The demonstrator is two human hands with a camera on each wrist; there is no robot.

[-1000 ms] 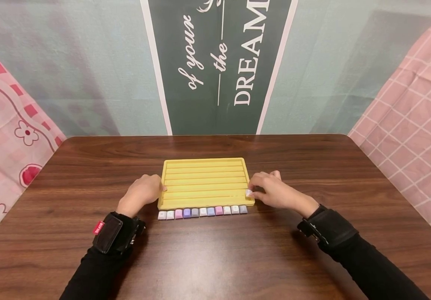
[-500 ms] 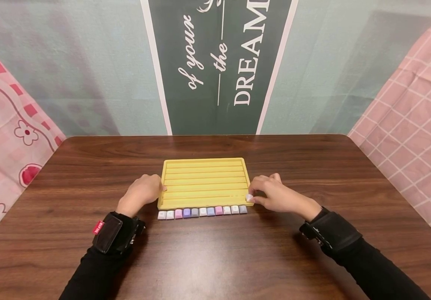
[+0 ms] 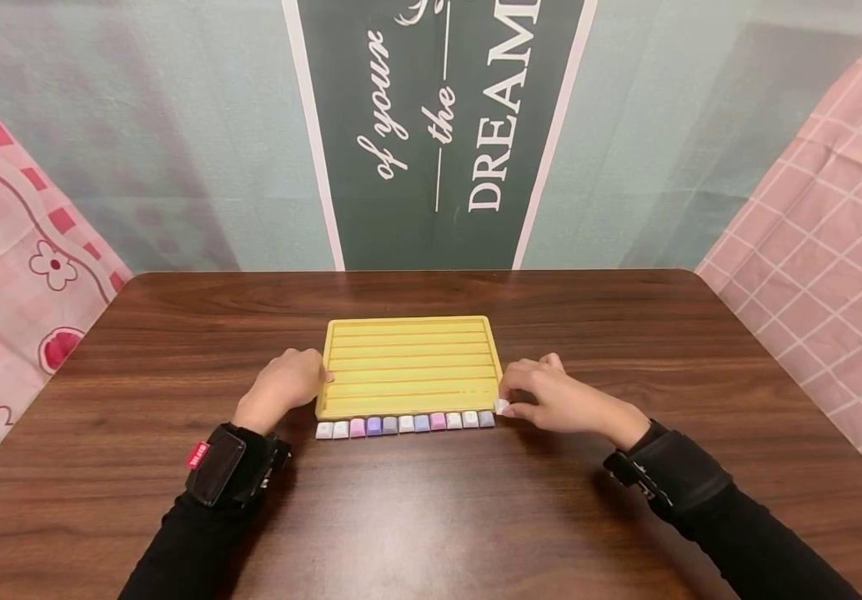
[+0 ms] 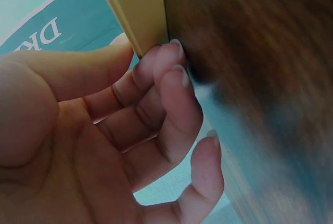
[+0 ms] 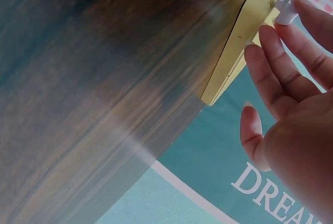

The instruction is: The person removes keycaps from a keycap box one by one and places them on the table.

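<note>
A shallow yellow tray with ridged rows lies on the wooden table. At its left edge my left hand grips it, thumb over the rim and fingers curled underneath; the left wrist view shows the tray wall between thumb and fingertips. My right hand pinches a white keycap between thumb and index finger at the tray's near right corner. In the right wrist view the stem side of the pinched keycap shows close to the tray's edge, the other fingers loosely bent.
Along the tray's near edge runs a row of several keycaps in white, pink, purple, blue and grey. The brown table extends on all sides. Behind it hangs a cloth with white lettering, and pink cloths flank both sides.
My right hand has drawn the pinched keycap toward me, from above the tray's lower right part to its near right corner. My left hand and the tray have stayed put.
</note>
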